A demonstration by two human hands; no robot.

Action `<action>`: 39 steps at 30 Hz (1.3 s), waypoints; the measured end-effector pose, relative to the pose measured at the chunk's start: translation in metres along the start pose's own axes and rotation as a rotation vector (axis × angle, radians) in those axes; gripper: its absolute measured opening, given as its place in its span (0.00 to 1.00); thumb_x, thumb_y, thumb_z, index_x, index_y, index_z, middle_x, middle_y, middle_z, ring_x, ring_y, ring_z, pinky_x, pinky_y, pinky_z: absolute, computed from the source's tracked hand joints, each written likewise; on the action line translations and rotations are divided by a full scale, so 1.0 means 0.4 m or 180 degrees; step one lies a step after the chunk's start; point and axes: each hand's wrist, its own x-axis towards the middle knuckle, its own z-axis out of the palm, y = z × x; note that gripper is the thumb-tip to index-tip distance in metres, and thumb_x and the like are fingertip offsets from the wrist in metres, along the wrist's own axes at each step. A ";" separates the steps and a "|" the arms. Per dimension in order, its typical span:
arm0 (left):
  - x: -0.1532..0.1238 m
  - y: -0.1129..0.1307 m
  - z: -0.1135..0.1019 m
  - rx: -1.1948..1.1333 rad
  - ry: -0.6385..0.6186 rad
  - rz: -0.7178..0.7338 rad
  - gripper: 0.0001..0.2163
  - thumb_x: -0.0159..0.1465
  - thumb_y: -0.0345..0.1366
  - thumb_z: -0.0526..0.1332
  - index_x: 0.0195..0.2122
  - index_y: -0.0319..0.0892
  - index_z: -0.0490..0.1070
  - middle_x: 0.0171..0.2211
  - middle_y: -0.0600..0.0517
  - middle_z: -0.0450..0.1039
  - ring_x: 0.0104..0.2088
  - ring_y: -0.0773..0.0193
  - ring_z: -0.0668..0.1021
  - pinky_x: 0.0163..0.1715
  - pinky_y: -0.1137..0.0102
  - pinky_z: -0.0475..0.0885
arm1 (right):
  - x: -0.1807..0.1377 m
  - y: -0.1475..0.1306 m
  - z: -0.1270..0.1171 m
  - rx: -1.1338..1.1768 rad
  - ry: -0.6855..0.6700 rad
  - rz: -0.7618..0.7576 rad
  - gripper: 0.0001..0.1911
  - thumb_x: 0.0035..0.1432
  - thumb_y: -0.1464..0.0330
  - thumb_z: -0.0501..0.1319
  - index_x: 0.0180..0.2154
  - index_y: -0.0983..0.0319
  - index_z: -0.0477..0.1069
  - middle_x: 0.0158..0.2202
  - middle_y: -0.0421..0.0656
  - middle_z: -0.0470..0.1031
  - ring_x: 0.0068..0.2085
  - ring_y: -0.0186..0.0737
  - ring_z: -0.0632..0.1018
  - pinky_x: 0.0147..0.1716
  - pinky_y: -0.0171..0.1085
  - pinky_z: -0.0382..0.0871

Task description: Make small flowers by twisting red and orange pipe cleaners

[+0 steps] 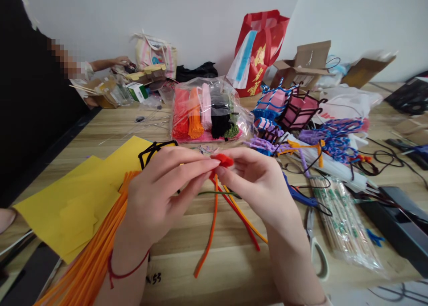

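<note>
My left hand (160,185) pinches a small bent piece of red pipe cleaner (224,160) between its fingertips. From the other side, my right hand (257,181) grips the same piece with thumb and fingers. An orange pipe cleaner (211,234), a red pipe cleaner (245,226) and a yellow-orange one (256,229) show below the hands; their upper ends are hidden behind the fingers. A thin green strand (207,192) runs across between the hands. Beside my left forearm lies a thick bundle of orange pipe cleaners (96,248).
Yellow sheets (67,208) and a black frame (147,157) lie left. Bagged pipe cleaners (180,112) and a red bag (250,70) stand behind. Right are small lanterns (299,112), a blue glue gun (301,195), scissors (319,257) and packed sticks (344,217). Another person's arm (105,64) reaches in far left.
</note>
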 end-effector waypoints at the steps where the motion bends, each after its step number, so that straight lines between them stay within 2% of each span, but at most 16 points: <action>1: 0.001 0.001 0.002 0.0057 0.0050 0.0013 0.12 0.70 0.28 0.66 0.49 0.55 0.78 0.44 0.56 0.83 0.43 0.62 0.84 0.47 0.63 0.82 | 0.000 0.001 0.000 -0.0010 -0.0010 -0.0039 0.10 0.50 0.65 0.77 0.34 0.58 0.82 0.29 0.40 0.82 0.30 0.37 0.79 0.29 0.36 0.76; 4: -0.002 0.003 0.015 0.0175 0.0263 -0.0115 0.10 0.69 0.28 0.67 0.46 0.53 0.76 0.41 0.58 0.83 0.42 0.64 0.84 0.47 0.65 0.81 | -0.002 0.002 0.001 -0.0004 -0.0050 -0.0084 0.08 0.52 0.66 0.76 0.35 0.57 0.82 0.31 0.41 0.83 0.32 0.38 0.81 0.32 0.37 0.78; 8: -0.014 0.002 0.033 0.0189 0.0572 -0.0362 0.12 0.67 0.27 0.69 0.46 0.52 0.76 0.40 0.59 0.82 0.39 0.65 0.84 0.43 0.67 0.81 | -0.007 0.007 0.001 -0.0122 -0.0020 -0.0081 0.06 0.56 0.67 0.74 0.37 0.57 0.82 0.34 0.41 0.85 0.32 0.38 0.82 0.35 0.37 0.79; 12: -0.022 0.004 0.051 -0.0060 0.0542 -0.0521 0.10 0.69 0.27 0.67 0.45 0.51 0.76 0.40 0.57 0.82 0.39 0.65 0.83 0.44 0.65 0.81 | -0.003 0.014 -0.001 -0.0130 -0.0018 -0.0107 0.06 0.57 0.66 0.73 0.37 0.58 0.82 0.34 0.42 0.85 0.33 0.39 0.83 0.35 0.38 0.80; 15: -0.019 0.011 0.062 -0.0481 0.0684 -0.0925 0.08 0.68 0.28 0.67 0.43 0.49 0.75 0.38 0.55 0.80 0.39 0.65 0.83 0.42 0.67 0.82 | 0.002 0.016 -0.001 -0.0127 0.0005 -0.0177 0.08 0.55 0.65 0.75 0.35 0.58 0.80 0.32 0.41 0.84 0.32 0.39 0.83 0.34 0.38 0.80; 18: -0.013 0.018 0.065 -0.0894 0.0672 -0.1346 0.06 0.66 0.28 0.68 0.41 0.46 0.74 0.37 0.55 0.79 0.37 0.66 0.83 0.39 0.72 0.83 | 0.003 0.015 -0.001 -0.0181 -0.0012 -0.0265 0.05 0.56 0.67 0.73 0.36 0.58 0.80 0.33 0.41 0.84 0.33 0.38 0.82 0.36 0.37 0.80; 21: -0.010 0.016 0.057 -0.0930 0.0575 -0.1492 0.06 0.66 0.29 0.68 0.41 0.46 0.74 0.37 0.55 0.80 0.37 0.67 0.84 0.38 0.74 0.83 | 0.000 0.012 -0.003 -0.0235 -0.0084 -0.0321 0.04 0.58 0.70 0.71 0.37 0.58 0.79 0.34 0.40 0.83 0.33 0.36 0.81 0.36 0.36 0.79; 24: -0.013 0.005 0.041 -0.0503 0.0531 -0.1061 0.08 0.67 0.29 0.69 0.43 0.49 0.76 0.38 0.56 0.81 0.38 0.66 0.84 0.39 0.71 0.82 | -0.003 0.009 -0.004 -0.0360 -0.0194 -0.0240 0.05 0.58 0.69 0.70 0.39 0.58 0.79 0.33 0.40 0.83 0.32 0.36 0.81 0.33 0.35 0.78; 27: -0.014 -0.006 0.019 0.0201 0.0233 -0.0322 0.10 0.70 0.27 0.66 0.46 0.52 0.76 0.38 0.57 0.82 0.39 0.64 0.83 0.43 0.68 0.82 | -0.004 0.008 -0.001 -0.0488 -0.0301 -0.0151 0.07 0.59 0.69 0.70 0.41 0.58 0.80 0.31 0.39 0.83 0.31 0.36 0.81 0.30 0.34 0.76; 30: -0.014 -0.013 -0.002 0.0474 0.0001 0.0171 0.10 0.72 0.27 0.63 0.48 0.51 0.75 0.40 0.56 0.83 0.43 0.62 0.83 0.47 0.66 0.82 | -0.004 0.010 0.005 -0.0391 -0.0388 -0.0101 0.06 0.60 0.70 0.69 0.41 0.58 0.80 0.32 0.40 0.83 0.32 0.36 0.82 0.32 0.34 0.77; 35: -0.017 -0.015 -0.015 0.0645 -0.0080 0.0235 0.10 0.72 0.28 0.64 0.51 0.50 0.75 0.43 0.53 0.84 0.46 0.60 0.84 0.50 0.63 0.82 | -0.006 0.018 0.015 -0.0048 -0.0291 0.0039 0.05 0.61 0.66 0.70 0.40 0.58 0.80 0.33 0.40 0.84 0.31 0.34 0.82 0.32 0.32 0.77; 39: -0.020 -0.009 -0.013 0.0639 0.0074 0.0330 0.11 0.70 0.27 0.67 0.50 0.48 0.76 0.42 0.54 0.84 0.45 0.59 0.84 0.48 0.63 0.82 | -0.004 0.021 0.021 0.0087 -0.0102 -0.0160 0.03 0.60 0.71 0.68 0.37 0.59 0.81 0.31 0.38 0.84 0.28 0.31 0.81 0.30 0.30 0.78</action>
